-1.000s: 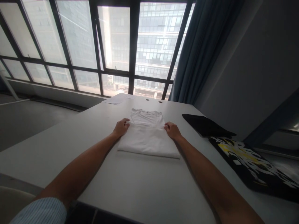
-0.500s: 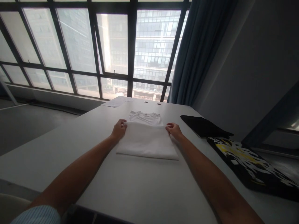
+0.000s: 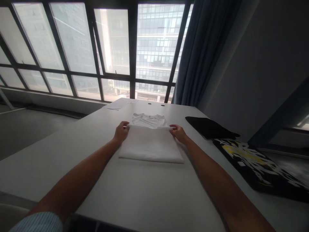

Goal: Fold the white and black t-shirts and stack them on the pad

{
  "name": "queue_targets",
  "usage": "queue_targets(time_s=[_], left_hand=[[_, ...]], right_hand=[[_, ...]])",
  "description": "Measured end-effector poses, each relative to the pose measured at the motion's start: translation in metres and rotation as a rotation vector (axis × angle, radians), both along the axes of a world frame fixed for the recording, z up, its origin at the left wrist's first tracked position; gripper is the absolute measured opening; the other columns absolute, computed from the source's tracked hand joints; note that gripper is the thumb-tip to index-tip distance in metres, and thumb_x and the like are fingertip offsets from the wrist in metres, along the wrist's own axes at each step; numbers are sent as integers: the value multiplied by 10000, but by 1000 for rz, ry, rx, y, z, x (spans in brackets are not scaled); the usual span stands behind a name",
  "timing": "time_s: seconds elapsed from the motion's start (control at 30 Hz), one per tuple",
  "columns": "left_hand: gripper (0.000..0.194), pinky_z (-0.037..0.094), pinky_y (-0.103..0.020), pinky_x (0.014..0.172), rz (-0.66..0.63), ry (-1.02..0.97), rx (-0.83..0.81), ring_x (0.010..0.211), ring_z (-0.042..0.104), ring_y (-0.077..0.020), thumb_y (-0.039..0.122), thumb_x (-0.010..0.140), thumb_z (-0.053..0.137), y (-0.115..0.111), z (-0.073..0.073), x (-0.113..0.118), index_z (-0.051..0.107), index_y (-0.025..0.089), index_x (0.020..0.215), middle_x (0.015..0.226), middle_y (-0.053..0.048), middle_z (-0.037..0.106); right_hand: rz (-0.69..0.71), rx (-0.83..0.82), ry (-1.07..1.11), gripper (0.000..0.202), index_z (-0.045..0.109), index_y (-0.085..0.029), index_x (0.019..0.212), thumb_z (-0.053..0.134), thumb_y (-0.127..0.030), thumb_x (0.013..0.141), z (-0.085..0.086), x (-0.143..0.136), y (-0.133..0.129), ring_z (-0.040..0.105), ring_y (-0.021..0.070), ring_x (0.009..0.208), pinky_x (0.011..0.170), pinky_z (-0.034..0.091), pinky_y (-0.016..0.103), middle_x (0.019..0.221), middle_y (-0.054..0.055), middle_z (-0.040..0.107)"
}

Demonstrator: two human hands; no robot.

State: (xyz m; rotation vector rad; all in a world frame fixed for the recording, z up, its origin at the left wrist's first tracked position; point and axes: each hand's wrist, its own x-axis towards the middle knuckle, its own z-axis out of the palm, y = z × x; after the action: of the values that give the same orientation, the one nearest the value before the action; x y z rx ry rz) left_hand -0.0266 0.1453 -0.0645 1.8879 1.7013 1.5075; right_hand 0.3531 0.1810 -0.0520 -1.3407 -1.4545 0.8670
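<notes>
A white T-shirt (image 3: 151,143) lies partly folded on the white table (image 3: 140,190), its lower part turned up over the body. The neckline and shoulders show beyond the folded edge, slightly wrinkled. My left hand (image 3: 122,131) pinches the left corner of that far folded edge. At the opposite corner, my right hand (image 3: 178,132) grips the same edge between thumb and fingers. Between the two hands the edge runs nearly straight, with a slight dip. The near fold lies flat toward me.
To the right lie a folded black cloth (image 3: 210,128) and a black garment with a yellow and white print (image 3: 258,164). Sheets of white paper (image 3: 118,103) rest at the table's far left corner. A blue curtain (image 3: 205,54) hangs beside the windows.
The view has tilted and shifted a little, so everything sits slightly higher and further left. Both hands keep their hold on the T-shirt's folded edge.
</notes>
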Motion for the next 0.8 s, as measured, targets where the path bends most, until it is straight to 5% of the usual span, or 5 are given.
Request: queue_targets(time_s=[0.1, 0.27, 0.4, 0.5, 0.8], left_hand=[[265, 592, -342, 795, -24, 88, -51, 799, 715, -216, 194, 800, 578, -3, -1, -2, 692, 173, 1038, 951, -87, 764], [286, 467, -469, 1100, -54, 215, -22, 1149, 664, -296, 199, 850, 540, -20, 13, 9, 722, 153, 1066, 1184, -152, 740], [410, 357, -474, 1195, -281, 467, 2, 1353, 547, -280, 396, 994, 443, -52, 17, 37, 706, 204, 1244, 1416, -109, 648], [550, 279, -511, 1228, -435, 656, -166, 1470, 425, -300, 518, 1020, 368, -75, 8, 54, 615, 226, 1416, 1561, -103, 509], [729, 159, -503, 1256, -348, 698, -401, 1573, 188, -298, 639, 983, 359, -88, 1, 14, 426, 225, 1580, 1675, -97, 273]], right_hand=[[-195, 54, -369, 384, 675, -144, 1132, 692, -147, 749, 1, -2, -5, 668, 177, 782, 793, 540, 305, 897, 62, 721], [-195, 199, -849, 389, 661, -130, 1275, 563, -189, 903, 14, -24, -27, 611, 280, 1216, 1074, 431, 398, 1332, 173, 654], [104, 136, -953, 504, 550, -152, 1456, 443, -374, 1017, 18, -59, -49, 452, 277, 1430, 1184, 323, 408, 1554, 148, 501], [260, 36, -1010, 643, 402, -158, 1577, 358, -507, 1038, 12, -75, -62, 241, 279, 1555, 1247, 196, 451, 1682, 131, 290], [172, -88, -1031, 704, 266, -204, 1637, 267, -586, 1045, 1, -27, -64, 119, 272, 1587, 1255, 117, 527, 1717, 105, 162]])
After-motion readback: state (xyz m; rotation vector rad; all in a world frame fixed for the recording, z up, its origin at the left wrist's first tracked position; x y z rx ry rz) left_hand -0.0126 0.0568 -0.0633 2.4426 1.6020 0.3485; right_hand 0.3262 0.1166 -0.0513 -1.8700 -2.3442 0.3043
